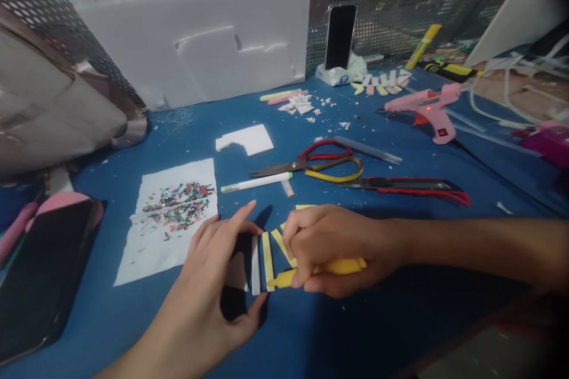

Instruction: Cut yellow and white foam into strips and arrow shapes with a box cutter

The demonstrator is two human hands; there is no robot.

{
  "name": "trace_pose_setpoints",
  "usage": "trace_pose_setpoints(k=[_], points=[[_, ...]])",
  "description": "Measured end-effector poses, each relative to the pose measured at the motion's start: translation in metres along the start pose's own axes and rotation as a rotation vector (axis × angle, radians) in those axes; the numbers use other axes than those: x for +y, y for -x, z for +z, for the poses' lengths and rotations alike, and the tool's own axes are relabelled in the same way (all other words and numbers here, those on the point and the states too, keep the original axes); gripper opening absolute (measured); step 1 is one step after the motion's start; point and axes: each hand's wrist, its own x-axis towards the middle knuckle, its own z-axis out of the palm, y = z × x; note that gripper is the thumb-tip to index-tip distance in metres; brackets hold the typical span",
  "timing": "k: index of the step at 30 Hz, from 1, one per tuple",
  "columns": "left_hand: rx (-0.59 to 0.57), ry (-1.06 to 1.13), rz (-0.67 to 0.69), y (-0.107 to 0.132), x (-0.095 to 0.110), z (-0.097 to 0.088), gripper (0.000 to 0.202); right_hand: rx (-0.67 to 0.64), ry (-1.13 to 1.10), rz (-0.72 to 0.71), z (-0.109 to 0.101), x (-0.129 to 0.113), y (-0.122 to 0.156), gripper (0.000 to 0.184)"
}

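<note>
My right hand (329, 249) is closed around a yellow marker (342, 266). The marker's tip meets the lower end of a narrow yellow strip (267, 254) lying on the blue table. Left of that strip lies a white strip (255, 266). More yellow strips (281, 246) fan out beside my right fingers, partly covered by them. My left hand (213, 272) rests with fingers and thumb apart, curved around the ends of the white and yellow strips. Its thumb tip is near their lower ends; whether it presses on them is hard to tell.
Scissors (297, 166), a cutter knife (409, 185) and a white pen (258, 182) lie beyond my hands. At right rests a pink glue gun (431, 108) with its cord. Colourful flakes cover a white paper (133, 254) at left, near a black phone (44, 272). Another phone (341, 35) stands behind.
</note>
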Motion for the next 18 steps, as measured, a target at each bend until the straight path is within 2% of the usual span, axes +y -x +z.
trace_pose_setpoints(k=[12, 18], points=[[-0.004, -0.013, 0.017, 0.0002, 0.001, -0.0009, 0.082, -0.046, -0.09, 0.033, -0.0022, -0.0005, 0.0006, 0.016], [0.003, -0.011, 0.007, 0.0, 0.002, -0.0006, 0.08, 0.025, -0.011, 0.183, -0.0036, -0.0042, 0.0006, 0.012]])
